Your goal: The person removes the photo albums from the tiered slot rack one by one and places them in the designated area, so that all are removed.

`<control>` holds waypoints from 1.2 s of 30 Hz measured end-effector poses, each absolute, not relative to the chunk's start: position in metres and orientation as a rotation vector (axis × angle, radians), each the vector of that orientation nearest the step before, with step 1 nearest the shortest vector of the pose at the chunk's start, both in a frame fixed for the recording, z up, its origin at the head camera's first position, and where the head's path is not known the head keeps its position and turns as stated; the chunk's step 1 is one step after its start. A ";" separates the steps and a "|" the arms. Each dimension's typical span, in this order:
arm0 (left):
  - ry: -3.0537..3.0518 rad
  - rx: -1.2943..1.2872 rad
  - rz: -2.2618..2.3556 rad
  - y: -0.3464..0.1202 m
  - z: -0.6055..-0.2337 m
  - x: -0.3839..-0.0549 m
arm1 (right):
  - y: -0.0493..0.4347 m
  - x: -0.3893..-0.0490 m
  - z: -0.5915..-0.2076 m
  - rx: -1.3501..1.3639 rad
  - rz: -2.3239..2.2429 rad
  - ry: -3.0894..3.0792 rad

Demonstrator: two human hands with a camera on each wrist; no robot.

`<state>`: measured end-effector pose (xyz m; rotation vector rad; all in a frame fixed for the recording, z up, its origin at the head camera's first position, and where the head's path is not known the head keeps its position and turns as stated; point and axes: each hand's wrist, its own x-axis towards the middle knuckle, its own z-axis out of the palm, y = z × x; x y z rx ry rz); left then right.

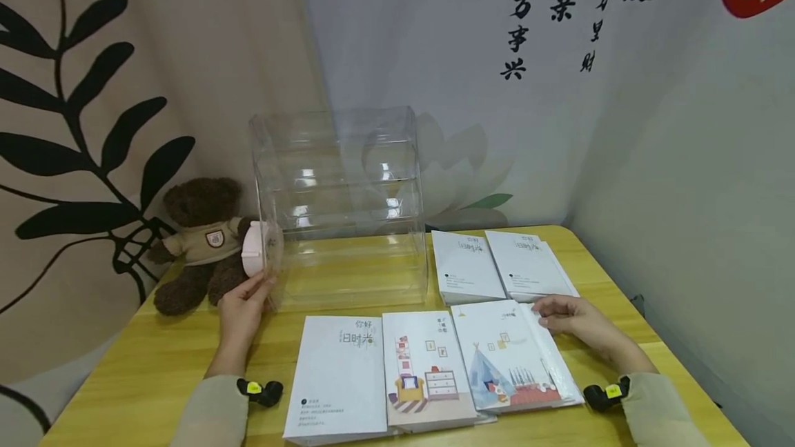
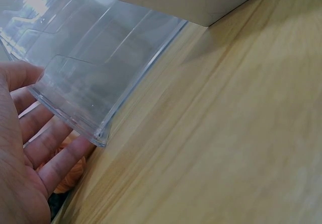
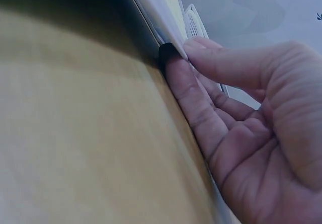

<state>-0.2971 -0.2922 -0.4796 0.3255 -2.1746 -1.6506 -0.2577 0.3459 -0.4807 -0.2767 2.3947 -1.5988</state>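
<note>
My left hand [image 1: 244, 305] holds the lower front left edge of a clear plastic rack [image 1: 344, 188] with several shelf levels. In the left wrist view the thumb lies on one face of its transparent wall [image 2: 75, 83], the fingers behind it. On the right, my right hand [image 1: 574, 316] pinches the edge of a white book [image 1: 555, 357] between thumb and fingers. That book lies partly hidden under one with a blue tent on its cover [image 1: 497, 357]. Left of these lie a book with a furniture picture [image 1: 428, 378] and a plain white one [image 1: 338, 371].
Two more groups of white books [image 1: 468, 267] lie behind, right of the rack. A brown teddy bear [image 1: 201, 226] sits at the left, with a pale pink object [image 1: 252, 250] between it and the rack. Everything stands on a yellow wood-grain table [image 1: 136, 378]. Fabric hangs behind it.
</note>
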 end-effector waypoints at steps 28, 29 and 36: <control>-2.163 0.307 -1.631 -0.290 -0.484 -0.300 | 0.337 -0.255 -0.460 -0.306 -1.533 2.836; -2.160 0.313 -1.628 -0.290 -0.485 -0.300 | 0.333 -0.255 -0.454 -0.305 -1.506 2.874; -2.166 0.308 -1.615 -0.291 -0.483 -0.299 | 0.280 -0.262 -0.393 -0.447 -1.559 2.923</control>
